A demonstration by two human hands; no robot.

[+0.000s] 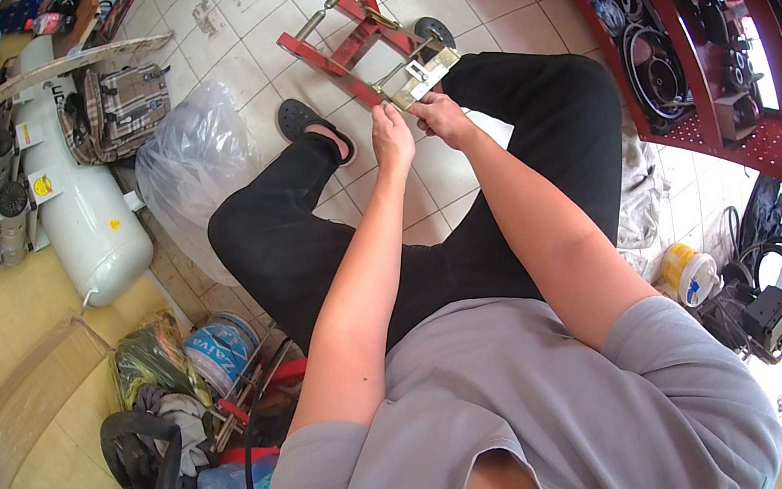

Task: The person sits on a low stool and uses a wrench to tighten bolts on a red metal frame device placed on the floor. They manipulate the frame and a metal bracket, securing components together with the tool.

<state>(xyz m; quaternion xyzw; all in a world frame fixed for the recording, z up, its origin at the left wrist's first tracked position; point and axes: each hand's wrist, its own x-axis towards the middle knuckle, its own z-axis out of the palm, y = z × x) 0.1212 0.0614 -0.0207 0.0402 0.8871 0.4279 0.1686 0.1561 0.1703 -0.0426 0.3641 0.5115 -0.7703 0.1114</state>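
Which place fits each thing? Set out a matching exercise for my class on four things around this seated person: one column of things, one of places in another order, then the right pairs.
Things:
1. white air tank
2. red metal stand
3. yellow-lidded tub
4. clear plastic bag

Places:
A. on the tiles beyond the hands
B. far left, by the wall
C. beside the person's left leg
D. on the floor to the person's right

Pairs: 1-B, 2-A, 3-D, 4-C

Two bare hands, one red steel wheeled stand, one white cylindrical compressor tank, one clear plastic bag and one checked fabric backpack are counted.
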